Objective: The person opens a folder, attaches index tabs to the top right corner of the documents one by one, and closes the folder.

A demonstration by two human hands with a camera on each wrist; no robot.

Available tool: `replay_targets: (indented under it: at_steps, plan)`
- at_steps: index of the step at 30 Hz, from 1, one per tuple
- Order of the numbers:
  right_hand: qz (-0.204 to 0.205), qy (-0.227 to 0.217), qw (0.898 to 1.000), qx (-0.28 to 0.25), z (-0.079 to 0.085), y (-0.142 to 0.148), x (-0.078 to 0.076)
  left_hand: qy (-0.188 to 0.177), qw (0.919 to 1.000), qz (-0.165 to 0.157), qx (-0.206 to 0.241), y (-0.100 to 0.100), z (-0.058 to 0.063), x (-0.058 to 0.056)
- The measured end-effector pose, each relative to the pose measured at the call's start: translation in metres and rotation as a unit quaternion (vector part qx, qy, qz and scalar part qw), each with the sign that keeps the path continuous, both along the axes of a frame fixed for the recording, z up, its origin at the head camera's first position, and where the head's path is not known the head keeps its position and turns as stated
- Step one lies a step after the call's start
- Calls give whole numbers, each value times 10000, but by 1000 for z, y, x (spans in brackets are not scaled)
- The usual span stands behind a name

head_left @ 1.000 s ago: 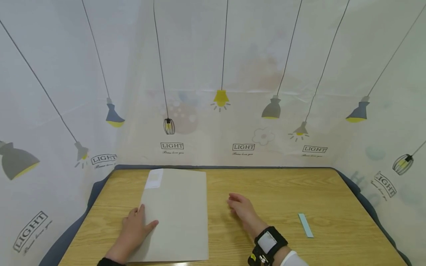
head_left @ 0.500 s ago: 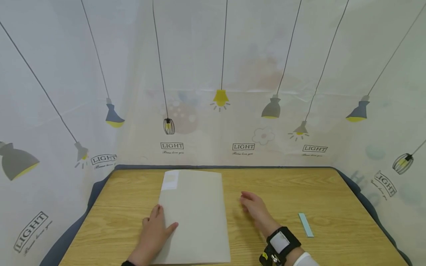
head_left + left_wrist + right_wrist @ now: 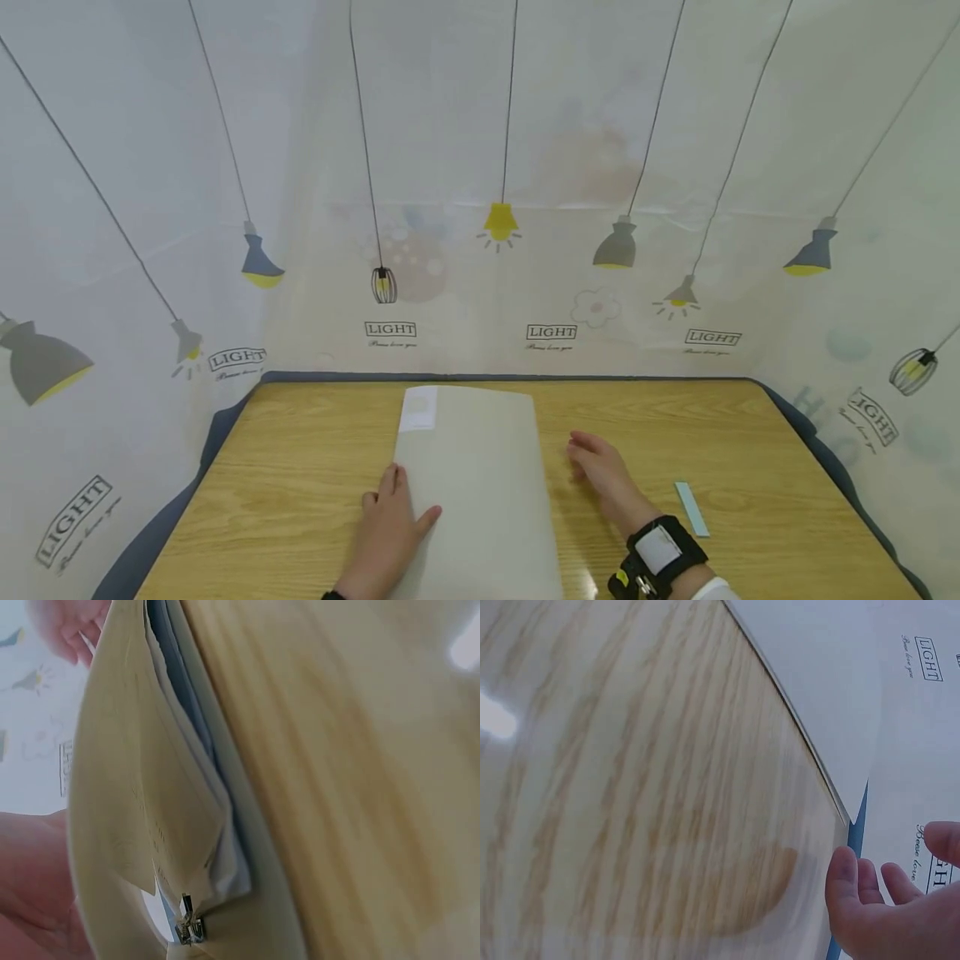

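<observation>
A pale grey file folder (image 3: 476, 492) lies on the table, a white label (image 3: 418, 408) at its upper left corner. My left hand (image 3: 390, 529) grips its left edge, thumb across the cover; its other fingers are partly hidden at the edge. From the left wrist, the folder's side gapes, showing several papers (image 3: 195, 750) and a metal clip (image 3: 189, 922) inside. My right hand (image 3: 607, 475) hovers right of the folder, fingers loosely bent and holding nothing. In the right wrist view, the fingertips (image 3: 843, 862) appear near the folder's edge without a grip on it.
A light blue strip (image 3: 692, 508) lies on the wooden table (image 3: 780, 467), to the right of my right hand. White sheeting (image 3: 465, 167) printed with lamps surrounds the table at the back and sides. Dark edging (image 3: 810, 442) runs along the table's border.
The folder has slid to the right across the table together with my left hand. My right hand has shifted right too, staying off the folder. The blue strip has stayed put.
</observation>
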State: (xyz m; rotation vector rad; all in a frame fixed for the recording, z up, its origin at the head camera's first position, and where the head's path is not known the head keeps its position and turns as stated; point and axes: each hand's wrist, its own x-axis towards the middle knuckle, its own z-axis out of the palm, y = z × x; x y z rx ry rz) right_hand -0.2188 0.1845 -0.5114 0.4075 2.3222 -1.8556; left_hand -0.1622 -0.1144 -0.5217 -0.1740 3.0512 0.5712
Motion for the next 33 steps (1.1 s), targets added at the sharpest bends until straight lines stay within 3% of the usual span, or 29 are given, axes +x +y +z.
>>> replay_targets:
  at_steps: [6, 14, 26, 33]
  plan:
    - [6, -21, 9999, 100, -1, 7, -2, 291, 9996, 57, -35, 22, -3, 2]
    - [-66, -87, 9997, 238, -2, 15, -3, 119, 9997, 124, 170, 41, -1, 1]
    - [-224, -226, 9994, 163, -6, 26, -7, 467, 9987, 47, 182, 52, -1, 4]
    - [-234, -257, 9992, 177, -9, 27, -9, 443, 9987, 100, 234, 54, -2, 4]
